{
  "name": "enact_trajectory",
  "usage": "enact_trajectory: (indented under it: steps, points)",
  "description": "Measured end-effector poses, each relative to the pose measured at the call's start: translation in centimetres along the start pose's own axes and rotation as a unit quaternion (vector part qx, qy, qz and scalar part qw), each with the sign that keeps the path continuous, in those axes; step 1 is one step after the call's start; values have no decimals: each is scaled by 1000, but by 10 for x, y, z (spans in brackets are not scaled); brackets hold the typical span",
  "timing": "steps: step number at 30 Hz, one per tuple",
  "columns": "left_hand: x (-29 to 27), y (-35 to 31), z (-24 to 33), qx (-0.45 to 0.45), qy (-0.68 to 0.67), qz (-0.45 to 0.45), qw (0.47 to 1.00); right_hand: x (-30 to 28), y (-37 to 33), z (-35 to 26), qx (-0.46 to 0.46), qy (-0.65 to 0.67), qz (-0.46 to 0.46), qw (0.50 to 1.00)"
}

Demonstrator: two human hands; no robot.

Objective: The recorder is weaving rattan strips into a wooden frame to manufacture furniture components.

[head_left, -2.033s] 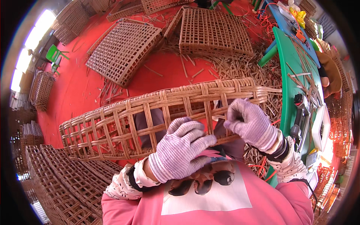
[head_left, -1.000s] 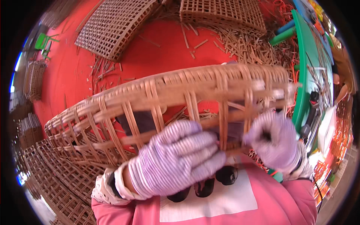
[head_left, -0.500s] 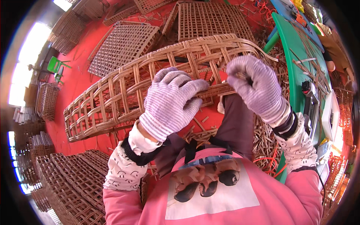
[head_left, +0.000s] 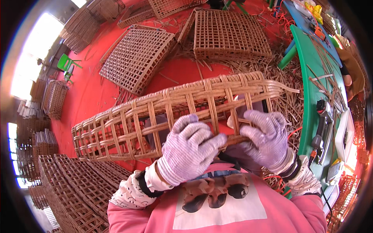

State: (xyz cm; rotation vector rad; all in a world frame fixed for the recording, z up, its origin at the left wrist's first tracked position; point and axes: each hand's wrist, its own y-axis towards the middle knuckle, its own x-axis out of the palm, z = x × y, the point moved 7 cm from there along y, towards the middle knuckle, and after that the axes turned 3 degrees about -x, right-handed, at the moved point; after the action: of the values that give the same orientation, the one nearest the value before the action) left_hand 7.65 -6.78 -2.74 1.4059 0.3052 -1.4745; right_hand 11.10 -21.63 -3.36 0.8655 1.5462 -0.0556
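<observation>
Locate woven basket [head_left: 168, 99] ahead of left hand [head_left: 186, 150] and right hand [head_left: 269, 140], with middle at 11 o'clock from left hand, the nearer; slanting lengthwise from between 8 and 9 o'clock to between 2 and 3; note left hand loosely closed over lower rim [head_left: 234, 139], right hand narrow at same rim, loose strands [head_left: 288, 89] at 1 o'clock; cannot tell pinch from light contact there
</observation>
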Motion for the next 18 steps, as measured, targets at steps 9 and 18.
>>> enact_trajectory:
  steps: [9,18]
  points:
    - [-2,-31,33,34,-62,-115,991,7,-35,-32,-18,33,-47,998]
    - [-41,0,13,-125,3,-76,989,-5,-41,-43,-49,132,-53,989]
